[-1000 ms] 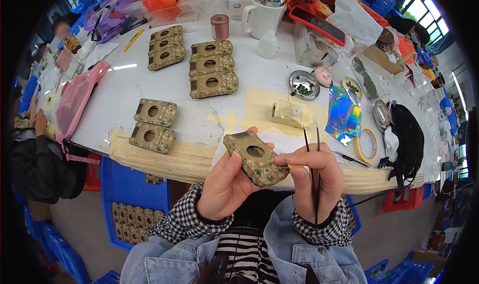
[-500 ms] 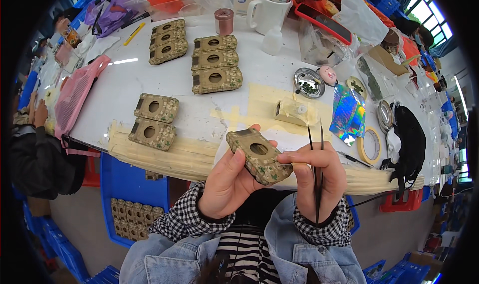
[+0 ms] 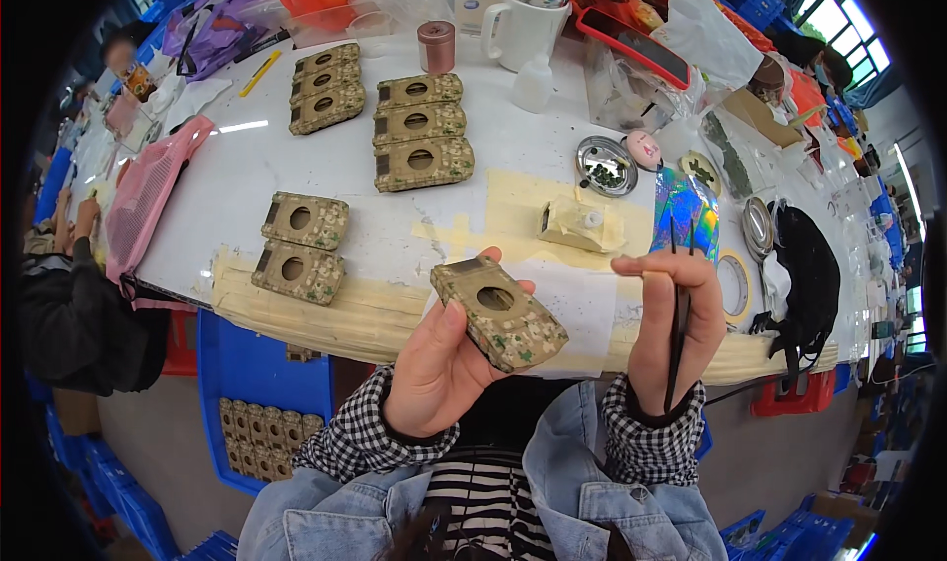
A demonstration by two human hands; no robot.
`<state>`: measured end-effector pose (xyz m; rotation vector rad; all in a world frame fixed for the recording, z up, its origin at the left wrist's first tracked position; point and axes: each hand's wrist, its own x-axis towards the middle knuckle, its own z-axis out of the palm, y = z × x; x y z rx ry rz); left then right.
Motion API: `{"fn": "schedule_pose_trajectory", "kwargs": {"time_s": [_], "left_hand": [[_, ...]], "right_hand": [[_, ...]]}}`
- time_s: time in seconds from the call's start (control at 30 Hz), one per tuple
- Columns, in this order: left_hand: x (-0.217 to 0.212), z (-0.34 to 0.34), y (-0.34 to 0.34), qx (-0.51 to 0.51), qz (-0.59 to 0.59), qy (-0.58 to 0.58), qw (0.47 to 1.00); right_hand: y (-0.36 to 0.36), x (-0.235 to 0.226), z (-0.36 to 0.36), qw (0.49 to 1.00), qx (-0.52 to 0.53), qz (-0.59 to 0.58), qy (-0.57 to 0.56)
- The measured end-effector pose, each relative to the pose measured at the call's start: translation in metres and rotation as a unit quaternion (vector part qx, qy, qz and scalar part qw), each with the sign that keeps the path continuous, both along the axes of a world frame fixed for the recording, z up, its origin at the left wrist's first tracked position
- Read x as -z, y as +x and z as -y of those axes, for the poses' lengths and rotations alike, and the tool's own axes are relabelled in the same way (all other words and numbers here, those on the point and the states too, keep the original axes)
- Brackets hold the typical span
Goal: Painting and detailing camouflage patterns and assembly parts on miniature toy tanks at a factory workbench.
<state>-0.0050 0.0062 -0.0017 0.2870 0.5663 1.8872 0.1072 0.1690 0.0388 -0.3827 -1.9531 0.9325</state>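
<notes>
My left hand holds a flat camouflage-patterned block with a round hole in it, raised above the table's front edge. My right hand grips black tweezers, tips pointing up, a short way right of the block and apart from it. Two similar blocks lie on the white table to the left. Further back lie two more stacks of such blocks. A small beige piece rests on taped paper ahead of my hands.
A round metal dish with small dark parts, a shiny foil sheet and a tape roll lie right. A white mug and copper tin stand at the back. A blue crate of blocks sits below. Another person's sleeve is at left.
My right hand has drawn away to the right from the block with the tweezers. My left hand has tilted the block flatter toward the camera.
</notes>
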Motion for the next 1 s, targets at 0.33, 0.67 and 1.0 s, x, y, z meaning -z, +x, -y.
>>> {"fn": "schedule_pose_trajectory", "kwargs": {"time_s": [0.33,0.67,1.0], "left_hand": [[0.008,0.009,-0.011,-0.142,0.064,0.093,0.983],[0.015,0.013,-0.024,-0.212,0.056,0.088,0.972],[0.030,0.006,-0.027,-0.185,0.026,0.049,0.981]], "right_hand": [[-0.022,0.014,-0.042,0.958,0.101,0.123,0.240],[0.022,0.017,-0.002,0.996,-0.062,0.052,-0.027],[0.013,0.042,0.007,0.965,-0.177,0.133,-0.139]]}}
